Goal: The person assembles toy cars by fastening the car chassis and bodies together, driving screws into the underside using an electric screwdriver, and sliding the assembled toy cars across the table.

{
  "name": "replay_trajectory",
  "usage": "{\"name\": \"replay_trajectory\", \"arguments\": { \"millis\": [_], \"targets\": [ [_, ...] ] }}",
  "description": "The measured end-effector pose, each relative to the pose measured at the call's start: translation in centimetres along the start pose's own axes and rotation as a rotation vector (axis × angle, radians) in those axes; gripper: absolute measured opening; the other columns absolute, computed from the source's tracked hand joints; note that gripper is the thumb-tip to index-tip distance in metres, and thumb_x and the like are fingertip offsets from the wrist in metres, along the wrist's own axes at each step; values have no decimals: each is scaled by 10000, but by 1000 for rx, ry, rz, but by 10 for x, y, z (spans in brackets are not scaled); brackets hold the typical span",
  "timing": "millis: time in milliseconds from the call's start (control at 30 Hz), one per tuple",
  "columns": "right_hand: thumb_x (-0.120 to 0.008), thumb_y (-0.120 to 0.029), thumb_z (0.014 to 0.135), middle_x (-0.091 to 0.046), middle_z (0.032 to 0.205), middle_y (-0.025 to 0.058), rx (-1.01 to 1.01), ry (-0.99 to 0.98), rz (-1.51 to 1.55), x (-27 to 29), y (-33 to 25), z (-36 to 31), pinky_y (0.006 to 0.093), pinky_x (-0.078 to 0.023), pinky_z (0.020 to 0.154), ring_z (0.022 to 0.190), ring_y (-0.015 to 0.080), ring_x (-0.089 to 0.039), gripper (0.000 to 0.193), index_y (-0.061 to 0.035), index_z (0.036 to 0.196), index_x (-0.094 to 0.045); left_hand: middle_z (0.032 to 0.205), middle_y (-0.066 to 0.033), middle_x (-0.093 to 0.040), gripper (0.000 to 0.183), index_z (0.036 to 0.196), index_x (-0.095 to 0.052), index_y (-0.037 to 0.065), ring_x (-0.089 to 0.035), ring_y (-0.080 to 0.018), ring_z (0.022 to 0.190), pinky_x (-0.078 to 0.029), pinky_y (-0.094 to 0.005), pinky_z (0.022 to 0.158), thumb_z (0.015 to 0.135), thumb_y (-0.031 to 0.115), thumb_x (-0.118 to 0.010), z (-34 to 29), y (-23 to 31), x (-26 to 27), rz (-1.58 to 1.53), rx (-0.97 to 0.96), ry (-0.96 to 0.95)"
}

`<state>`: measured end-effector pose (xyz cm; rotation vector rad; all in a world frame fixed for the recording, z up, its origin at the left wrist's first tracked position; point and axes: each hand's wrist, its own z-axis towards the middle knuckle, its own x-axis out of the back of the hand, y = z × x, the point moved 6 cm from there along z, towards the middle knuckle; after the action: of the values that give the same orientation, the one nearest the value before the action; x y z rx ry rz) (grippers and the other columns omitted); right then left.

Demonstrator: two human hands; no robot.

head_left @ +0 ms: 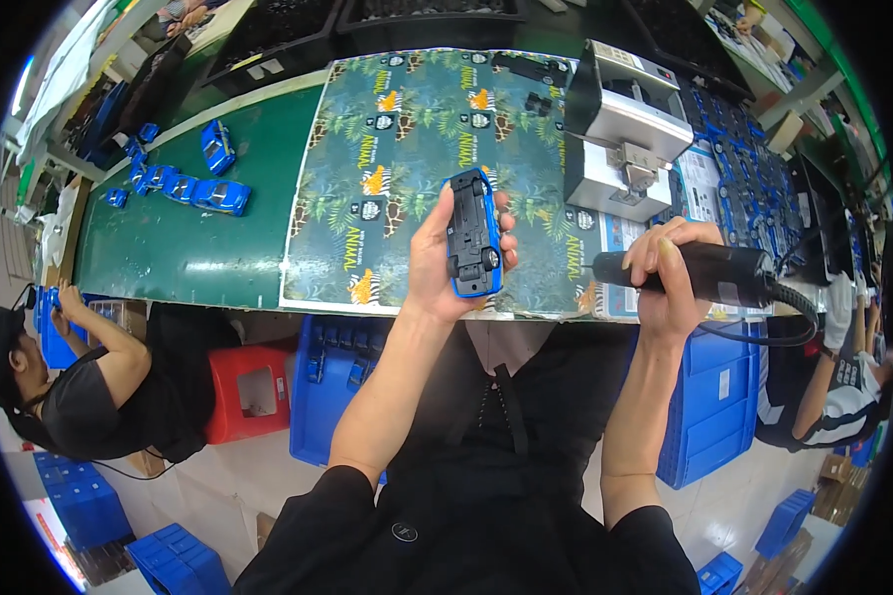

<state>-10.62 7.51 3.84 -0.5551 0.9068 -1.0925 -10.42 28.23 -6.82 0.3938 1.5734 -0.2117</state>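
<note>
My left hand (435, 256) holds a blue toy car (474, 233) above the near edge of the table, its black underside turned up and its wheels showing. Wrapped around a black electric screwdriver (704, 273) is my right hand (673, 283). The screwdriver lies level, its thin bit pointing left toward the toy car, with a gap between them. A cable curves away from its right end. Behind my right hand stands a grey and white metal machine (630, 134).
Several blue toy cars (218, 195) stand on the green tabletop (228, 258) at left. A patterned sheet (337, 218) covers the middle. Blue car bodies (754, 188) crowd the right side. Dark plastic parts (531, 67) lie at the back. People sit left and right; blue crates (709, 397) stand below.
</note>
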Motion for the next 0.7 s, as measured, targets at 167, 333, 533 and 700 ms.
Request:
{"name": "replay_trajectory", "arguments": {
  "millis": [167,333,533,700],
  "targets": [
    [-684,-7,848,-544,664,71,-92,101,-34,3,19,3,302,-489,552,506,146,-518,181,-9,944,-531,1084,-180,-575,502,1285,-487,-31,-586,-255,885,-544,-403,806,953,330,-591,-13,13,2,6,-6,-95],
    [-644,-16,878,-515,658,66,-75,97,-63,11,21,3,306,-468,564,517,146,-499,148,-16,970,-529,1079,-163,-589,411,1205,-535,-12,-604,-262,920,-517,-425,834,936,291,-602,-26,27,-5,32,-62,-75],
    [-675,-46,869,-526,634,64,-66,121,-65,10,18,5,299,-471,559,501,141,-506,175,-2,948,-525,1034,-121,-573,466,1248,-511,6,-555,-226,885,-475,-396,826,931,328,-624,-31,35,-4,7,-89,-196],
    [-676,-53,872,-527,631,63,-68,142,-62,13,19,3,294,-467,555,497,137,-506,170,-5,940,-527,1015,-108,-563,500,1262,-498,19,-538,-217,851,-490,-385,798,934,374,-625,-33,37,3,52,-131,-75]
  ]
}}
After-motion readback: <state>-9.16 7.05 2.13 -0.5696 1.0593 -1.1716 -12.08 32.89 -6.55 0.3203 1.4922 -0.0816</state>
